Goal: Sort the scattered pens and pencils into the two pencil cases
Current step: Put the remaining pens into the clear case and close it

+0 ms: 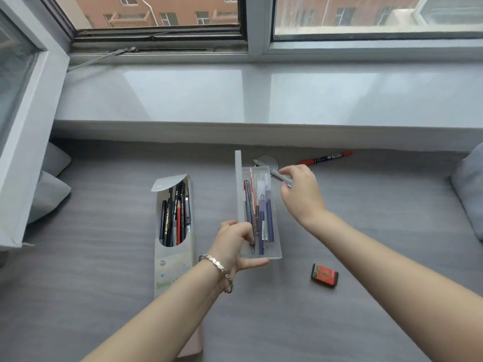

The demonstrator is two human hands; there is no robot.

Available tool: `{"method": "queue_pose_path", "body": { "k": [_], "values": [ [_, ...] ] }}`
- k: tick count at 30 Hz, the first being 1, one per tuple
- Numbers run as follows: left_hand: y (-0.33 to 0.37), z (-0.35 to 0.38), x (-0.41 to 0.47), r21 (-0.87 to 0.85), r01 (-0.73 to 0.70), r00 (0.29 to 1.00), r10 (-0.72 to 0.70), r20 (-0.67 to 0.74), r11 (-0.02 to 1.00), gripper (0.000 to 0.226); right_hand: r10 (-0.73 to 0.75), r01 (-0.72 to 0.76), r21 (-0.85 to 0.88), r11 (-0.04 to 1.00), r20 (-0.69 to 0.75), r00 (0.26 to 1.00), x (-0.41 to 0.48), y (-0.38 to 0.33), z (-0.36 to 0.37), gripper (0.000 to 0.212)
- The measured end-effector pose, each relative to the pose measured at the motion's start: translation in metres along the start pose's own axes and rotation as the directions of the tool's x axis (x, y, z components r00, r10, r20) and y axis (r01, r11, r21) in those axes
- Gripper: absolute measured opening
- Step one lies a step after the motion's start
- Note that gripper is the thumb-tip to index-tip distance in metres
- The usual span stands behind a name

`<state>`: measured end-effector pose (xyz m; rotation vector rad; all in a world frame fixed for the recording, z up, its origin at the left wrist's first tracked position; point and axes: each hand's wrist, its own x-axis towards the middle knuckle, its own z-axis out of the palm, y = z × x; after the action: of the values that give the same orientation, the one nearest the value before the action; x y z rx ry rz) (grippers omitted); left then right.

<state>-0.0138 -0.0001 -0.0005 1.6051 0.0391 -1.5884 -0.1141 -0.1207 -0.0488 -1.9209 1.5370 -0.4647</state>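
Note:
A clear plastic pencil case [274, 253] lies open in the middle of the grey surface, its lid standing up on the left, with several pens inside. My left hand [236, 244] grips its near left corner. My right hand [300, 189] hovers over the case's far right corner, pinching a grey pen [277, 174] that slants toward the far left. To the left lies a grey fabric pencil case [173, 262] with its flap open, filled with several dark pencils and a red one. A red marker [325, 158] lies alone near the back wall.
A red and black eraser [325, 275] sits to the right of the clear case. A round grey grommet [268, 162] is set in the surface behind the case. Grey cushions [48, 194] lie at the left and right edges. A white windowsill [261, 100] runs along the back.

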Motion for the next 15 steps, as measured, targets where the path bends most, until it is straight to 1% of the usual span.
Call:
{"method": "queue_pose_path", "body": {
  "k": [3, 4, 6, 7, 8, 9, 11, 12, 13, 14, 15],
  "values": [
    [0.006, 0.003, 0.005, -0.019, 0.013, 1.0, -0.014, -0.017, 1.0, 0.019, -0.007, 0.024, -0.195, 0.98, 0.089, 0.996, 0.031, 0.014, 0.007, 0.031],
    [0.007, 0.004, 0.007, -0.025, 0.019, 1.0, -0.019, -0.025, 1.0, 0.021, -0.001, 0.032, -0.246, 0.969, 0.127, 0.992, 0.036, 0.017, 0.01, 0.03],
    [0.01, 0.005, 0.013, -0.032, 0.027, 0.999, -0.029, -0.04, 0.999, 0.025, 0.025, 0.035, -0.311, 0.95, 0.185, 0.982, 0.044, 0.021, 0.015, 0.029],
    [0.011, 0.006, 0.015, -0.037, 0.032, 0.998, -0.034, -0.046, 0.999, 0.027, 0.046, 0.019, -0.312, 0.95, 0.199, 0.979, 0.045, 0.022, 0.017, 0.029],
    [0.011, 0.006, 0.017, -0.041, 0.038, 0.998, -0.04, -0.047, 0.998, 0.028, 0.072, -0.014, -0.276, 0.961, 0.203, 0.977, 0.045, 0.023, 0.018, 0.03],
    [0.011, 0.005, 0.018, -0.042, 0.045, 0.998, -0.047, -0.047, 0.998, 0.028, 0.105, -0.065, -0.204, 0.977, 0.194, 0.975, 0.042, 0.022, 0.017, 0.031],
    [0.011, 0.005, 0.022, -0.041, 0.058, 0.997, -0.06, -0.051, 0.997, 0.028, 0.162, -0.165, 0.004, 0.986, 0.148, 0.976, 0.034, 0.015, 0.012, 0.035],
    [0.011, 0.006, 0.024, -0.043, 0.065, 0.996, -0.067, -0.053, 0.997, 0.029, 0.18, -0.196, 0.124, 0.973, 0.127, 0.975, 0.027, 0.01, 0.008, 0.035],
    [0.012, 0.007, 0.025, -0.039, 0.067, 0.996, -0.069, -0.055, 0.997, 0.029, 0.183, -0.207, 0.231, 0.951, 0.119, 0.976, 0.019, 0.004, 0.003, 0.035],
    [0.013, 0.009, 0.025, -0.033, 0.072, 0.996, -0.073, -0.051, 0.997, 0.028, 0.171, -0.202, 0.295, 0.934, 0.128, 0.977, 0.01, -0.001, -0.002, 0.035],
    [0.013, 0.011, 0.026, -0.027, 0.075, 0.996, -0.076, -0.043, 0.997, 0.027, 0.144, -0.188, 0.31, 0.932, 0.158, 0.977, 0.001, -0.006, -0.006, 0.035]
  ]
}}
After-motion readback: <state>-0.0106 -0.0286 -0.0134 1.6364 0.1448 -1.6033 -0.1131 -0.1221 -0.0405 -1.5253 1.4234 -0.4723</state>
